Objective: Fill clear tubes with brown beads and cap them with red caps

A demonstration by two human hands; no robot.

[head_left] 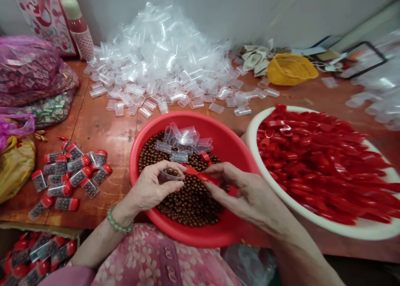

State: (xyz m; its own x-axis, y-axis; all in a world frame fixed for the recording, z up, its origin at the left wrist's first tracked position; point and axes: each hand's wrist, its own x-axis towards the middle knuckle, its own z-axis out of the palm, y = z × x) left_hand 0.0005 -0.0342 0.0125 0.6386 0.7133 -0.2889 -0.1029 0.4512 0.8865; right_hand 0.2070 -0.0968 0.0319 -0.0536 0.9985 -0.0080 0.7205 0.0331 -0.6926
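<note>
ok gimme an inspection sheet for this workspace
Surface: brown table, glossy, heavily loaded.
Job's things: clear tube containing brown beads; red piece; red basin with beads and tubes; white basin of red pieces; tube pile; red-capped tubes at left.
Clutter: bottle, cloth, yellow basket, filled bags.
Grippers: left hand holds the clear tube between its fingers; right hand holds the red piece.
Cables: cannot tell amid the jumble by the basket.
Surroundings: grey wall behind; box of red-capped tubes, lower left.
</note>
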